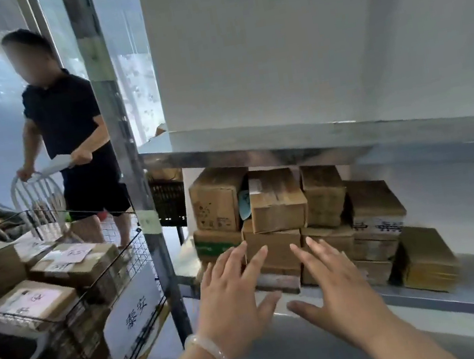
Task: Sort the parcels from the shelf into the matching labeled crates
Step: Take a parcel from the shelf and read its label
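Two steel shelf boards [255, 145] are filling the frame's right; brown cardboard parcels [276, 204] are sitting stacked on the lower one, centre, with the left hand [231, 297] and right hand [334, 284] hovering spread-fingered, empty.

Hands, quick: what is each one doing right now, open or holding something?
Left hand: open, fingers spread, holding nothing.
Right hand: open, fingers spread, holding nothing.
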Tool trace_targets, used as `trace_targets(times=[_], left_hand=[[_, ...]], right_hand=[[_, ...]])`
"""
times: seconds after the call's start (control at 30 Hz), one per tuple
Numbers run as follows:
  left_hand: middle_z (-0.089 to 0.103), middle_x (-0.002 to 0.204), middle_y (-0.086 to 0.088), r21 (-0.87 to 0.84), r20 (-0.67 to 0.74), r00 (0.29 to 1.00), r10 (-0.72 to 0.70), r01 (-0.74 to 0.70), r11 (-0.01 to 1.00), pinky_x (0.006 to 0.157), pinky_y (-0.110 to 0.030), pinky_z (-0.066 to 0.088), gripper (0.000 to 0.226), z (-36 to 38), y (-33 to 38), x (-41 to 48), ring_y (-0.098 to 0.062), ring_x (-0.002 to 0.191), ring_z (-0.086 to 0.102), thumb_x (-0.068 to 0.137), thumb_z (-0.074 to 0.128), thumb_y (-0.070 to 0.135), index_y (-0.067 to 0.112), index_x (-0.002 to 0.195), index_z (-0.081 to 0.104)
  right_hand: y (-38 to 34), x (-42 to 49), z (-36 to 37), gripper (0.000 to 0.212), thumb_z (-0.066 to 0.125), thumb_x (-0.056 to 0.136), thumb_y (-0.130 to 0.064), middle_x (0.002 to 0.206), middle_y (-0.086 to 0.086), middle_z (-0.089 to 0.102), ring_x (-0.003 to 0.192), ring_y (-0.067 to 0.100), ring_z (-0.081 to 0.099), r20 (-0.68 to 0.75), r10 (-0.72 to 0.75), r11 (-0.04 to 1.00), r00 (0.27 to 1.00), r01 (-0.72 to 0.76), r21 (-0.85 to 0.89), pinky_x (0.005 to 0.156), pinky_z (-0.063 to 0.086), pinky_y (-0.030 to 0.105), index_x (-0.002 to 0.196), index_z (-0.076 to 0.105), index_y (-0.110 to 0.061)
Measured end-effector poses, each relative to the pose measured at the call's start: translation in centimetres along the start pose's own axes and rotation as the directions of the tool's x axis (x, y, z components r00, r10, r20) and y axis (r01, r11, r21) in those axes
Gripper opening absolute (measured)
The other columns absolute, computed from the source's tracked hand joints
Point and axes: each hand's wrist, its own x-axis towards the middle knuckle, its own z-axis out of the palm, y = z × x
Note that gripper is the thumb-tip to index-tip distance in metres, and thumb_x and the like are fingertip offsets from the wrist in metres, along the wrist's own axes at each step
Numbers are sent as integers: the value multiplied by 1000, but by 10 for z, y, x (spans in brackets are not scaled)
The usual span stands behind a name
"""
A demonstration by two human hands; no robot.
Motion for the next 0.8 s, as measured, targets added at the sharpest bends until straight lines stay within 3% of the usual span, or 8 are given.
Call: trace_targets(times=[0.3,0.53,0.67,0.8], left_hand=[[9,161,14,-81,49,995,85,-81,993,119,-37,14,73,64,102,76,-15,148,7,89,41,67,49,151,5],[9,159,18,-114,78,990,117,-108,988,118,-34,18,72,113,170,120,-9,147,6,86,34,69,52,149,3],[7,159,21,-125,172,976,132,-111,986,119,-33,18,71,145,193,123,-9,146,9,85,28,71,52,149,4],[11,157,23,-137,247,960,136,-104,985,117,-29,18,71,168,209,126,-6,144,10,84,27,71,52,149,7]], right_hand=[[138,20,-36,85,58,82,-66,162,-8,11,148,16,9,-88,216,976,972,-213,36,119,21,40,150,10,-46],[270,37,-46,73,56,88,-57,157,3,26,142,25,28,-131,480,875,867,-464,136,112,33,43,150,22,-37],[342,36,-22,81,63,87,-48,149,12,39,133,30,42,40,674,714,737,-665,219,108,40,45,151,25,-18],[380,40,9,92,72,82,-39,138,13,51,123,31,53,287,759,470,584,-797,378,102,44,39,151,19,-9]])
